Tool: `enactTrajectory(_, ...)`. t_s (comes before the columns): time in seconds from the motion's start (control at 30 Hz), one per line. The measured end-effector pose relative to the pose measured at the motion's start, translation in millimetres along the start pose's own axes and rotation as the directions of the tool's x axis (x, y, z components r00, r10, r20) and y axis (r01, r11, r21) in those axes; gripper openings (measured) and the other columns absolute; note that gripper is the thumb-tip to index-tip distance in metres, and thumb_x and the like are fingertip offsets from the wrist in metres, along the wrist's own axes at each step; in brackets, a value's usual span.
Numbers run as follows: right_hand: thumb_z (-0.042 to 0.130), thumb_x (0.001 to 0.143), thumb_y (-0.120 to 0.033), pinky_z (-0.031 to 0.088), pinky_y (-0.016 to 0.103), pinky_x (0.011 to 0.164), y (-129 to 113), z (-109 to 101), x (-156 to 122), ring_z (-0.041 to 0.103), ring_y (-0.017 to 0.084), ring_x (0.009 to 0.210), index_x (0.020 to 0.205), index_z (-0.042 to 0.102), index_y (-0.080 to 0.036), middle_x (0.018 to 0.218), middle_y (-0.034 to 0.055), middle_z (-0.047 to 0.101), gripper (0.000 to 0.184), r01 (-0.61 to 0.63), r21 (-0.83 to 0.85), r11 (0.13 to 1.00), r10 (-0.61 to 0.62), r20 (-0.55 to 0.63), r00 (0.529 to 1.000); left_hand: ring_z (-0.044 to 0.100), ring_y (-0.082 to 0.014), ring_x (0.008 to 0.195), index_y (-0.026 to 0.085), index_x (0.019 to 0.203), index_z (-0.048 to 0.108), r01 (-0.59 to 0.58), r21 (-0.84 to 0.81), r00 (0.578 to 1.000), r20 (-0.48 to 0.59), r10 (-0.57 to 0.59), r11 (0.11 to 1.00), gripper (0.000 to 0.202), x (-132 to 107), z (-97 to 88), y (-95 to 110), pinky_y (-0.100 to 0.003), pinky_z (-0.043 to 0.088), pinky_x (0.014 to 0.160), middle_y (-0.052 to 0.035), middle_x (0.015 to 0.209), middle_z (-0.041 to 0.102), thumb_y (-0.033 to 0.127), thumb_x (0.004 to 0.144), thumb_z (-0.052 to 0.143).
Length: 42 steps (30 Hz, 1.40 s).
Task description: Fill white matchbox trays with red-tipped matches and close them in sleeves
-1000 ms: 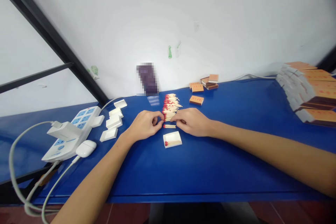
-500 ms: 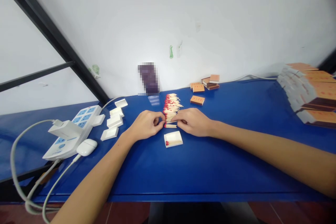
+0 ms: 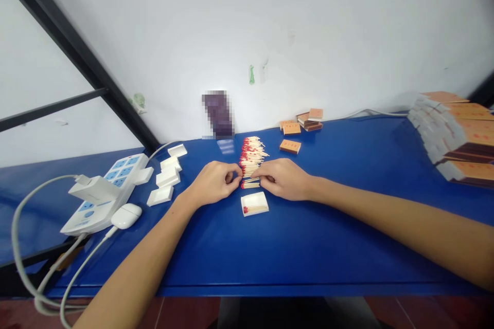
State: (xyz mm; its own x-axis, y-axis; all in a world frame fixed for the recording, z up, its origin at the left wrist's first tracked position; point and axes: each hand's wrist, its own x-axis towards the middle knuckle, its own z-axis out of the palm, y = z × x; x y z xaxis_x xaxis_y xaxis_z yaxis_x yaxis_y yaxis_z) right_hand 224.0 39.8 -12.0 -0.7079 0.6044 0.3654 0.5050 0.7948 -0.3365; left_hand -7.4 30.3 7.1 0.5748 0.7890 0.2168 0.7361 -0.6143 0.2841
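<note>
A pile of red-tipped wooden matches [image 3: 252, 151] runs in a column on the blue table. My left hand [image 3: 214, 182] is curled, with thumb and index fingertip pinched at the red heads near the pile's front end. From the other side, my right hand [image 3: 287, 180] is closed, its index finger and thumb on the plain ends of the same matches. A few matches [image 3: 250, 184] lie slightly apart in front of the pile. Just nearer to me, a white matchbox tray [image 3: 255, 200] has several matches along its front side.
White matchbox trays [image 3: 168, 177] stand left of my left hand, beside a power strip [image 3: 108, 190] with cables and a white earphone case [image 3: 126, 216]. Orange matchboxes [image 3: 290, 146] lie behind my right hand. A large matchbox stack [image 3: 459, 139] is far right. A pixelated dark object [image 3: 219, 113] leans against the wall.
More matches now lie loose at the front end of the pile, slightly fanned. Both hands have stayed nearly in place, with only small finger movement.
</note>
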Motion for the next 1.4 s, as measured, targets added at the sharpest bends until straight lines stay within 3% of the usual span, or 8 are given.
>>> enactTrajectory(0.47, 0.046, 0.086, -0.016, 0.037, 0.027, 0.067, -2.0, -1.7, 1.1, 0.063, 0.017, 0.079, 0.104, 0.072, -0.021, 0.094, 0.003, 0.074, 0.032, -0.047, -0.06, 0.997, 0.048, 0.023, 0.999, 0.046, -0.0092, 0.051, 0.018, 0.09, 0.071, 0.007, -0.008, 1.0, -0.008, -0.008, 1.0, 0.016, 0.1, -0.5, -0.2, -0.022, 0.033, 0.056, 0.0041, 0.056, 0.054, 0.02, 0.085, 0.056)
enactTrajectory(0.87, 0.047, 0.086, -0.016, 0.034, 0.027, 0.065, -2.0, -0.3, 0.8, 0.062, 0.016, 0.076, 0.101, 0.071, -0.02, 0.089, 0.003, 0.073, 0.029, -0.056, -0.084, 0.995, 0.058, 0.02, 0.998, 0.053, -0.0105, 0.055, 0.019, 0.093, 0.076, -0.022, -0.023, 1.0, -0.006, 0.022, 1.0, 0.021, 0.8, 1.5, -3.1, -0.023, 0.036, 0.057, 0.0002, 0.066, 0.067, 0.019, 0.084, 0.057)
enactTrajectory(1.4, 0.048, 0.085, -0.015, 0.039, 0.026, 0.068, -1.5, -0.6, 0.4, 0.065, 0.016, 0.08, 0.111, 0.071, -0.023, 0.096, 0.002, 0.075, 0.035, -0.049, -0.028, 0.998, 0.049, 0.007, 0.999, 0.047, -0.0077, 0.049, 0.019, 0.086, 0.071, 0.043, -0.132, 0.998, 0.045, -0.037, 0.99, 0.014, 0.9, 0.5, -0.3, -0.021, 0.035, 0.054, 0.0057, 0.054, 0.055, 0.02, 0.084, 0.057)
